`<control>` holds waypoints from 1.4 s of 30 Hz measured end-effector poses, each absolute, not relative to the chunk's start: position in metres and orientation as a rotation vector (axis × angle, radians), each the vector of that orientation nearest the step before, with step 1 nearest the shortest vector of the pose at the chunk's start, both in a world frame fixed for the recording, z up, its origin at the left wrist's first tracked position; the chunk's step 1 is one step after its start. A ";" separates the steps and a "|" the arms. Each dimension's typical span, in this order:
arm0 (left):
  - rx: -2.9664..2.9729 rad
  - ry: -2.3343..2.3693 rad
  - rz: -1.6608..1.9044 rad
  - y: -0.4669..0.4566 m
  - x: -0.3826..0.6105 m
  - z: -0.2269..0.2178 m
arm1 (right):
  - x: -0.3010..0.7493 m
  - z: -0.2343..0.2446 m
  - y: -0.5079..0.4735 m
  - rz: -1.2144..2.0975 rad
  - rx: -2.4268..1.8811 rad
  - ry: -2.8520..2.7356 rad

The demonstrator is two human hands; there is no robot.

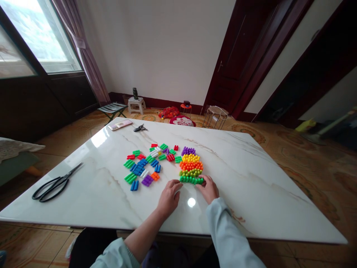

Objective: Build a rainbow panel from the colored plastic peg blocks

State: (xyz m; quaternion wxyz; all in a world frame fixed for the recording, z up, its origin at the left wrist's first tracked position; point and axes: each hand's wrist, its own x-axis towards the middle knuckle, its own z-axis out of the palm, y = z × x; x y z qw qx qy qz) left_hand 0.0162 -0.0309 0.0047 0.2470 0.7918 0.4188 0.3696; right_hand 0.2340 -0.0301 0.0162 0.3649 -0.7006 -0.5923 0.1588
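A row of dark green bead-like plastic pieces (191, 180) lies at the near end of a stack of coloured rows on the table. Beyond it come light green (191, 173), orange (191, 165), yellow (190, 158) and purple (188, 150) rows. My left hand (169, 198) is at the left end of the dark green row, fingers closed together with the tips against it. At the right end, my right hand (209, 190) grips the same row between thumb and fingers. To the left lie scattered small plastic tube bundles (138, 168) in blue, green, red, white, purple and orange.
Black-handled scissors (57, 185) lie at the left of the white marble-patterned table (251, 193). Near the far left edge are a phone (120, 124) and a bunch of keys (140, 128). Stools (136, 105) stand on the floor by the wall.
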 end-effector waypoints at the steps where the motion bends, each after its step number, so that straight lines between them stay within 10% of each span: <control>1: 2.163 1.143 1.006 -0.031 0.016 0.004 | 0.233 0.017 -0.030 0.392 -1.825 -1.540; 21: 2.088 1.106 1.072 -0.031 0.017 0.001 | 0.213 0.005 -0.040 0.059 -1.776 -1.306; 35: 1.850 1.146 1.260 -0.024 0.011 0.016 | 0.152 0.001 -0.049 -0.115 -1.684 -2.109; 42: 2.117 1.743 1.089 0.084 -0.026 0.051 | 0.150 0.000 -0.049 -0.171 -1.654 -2.137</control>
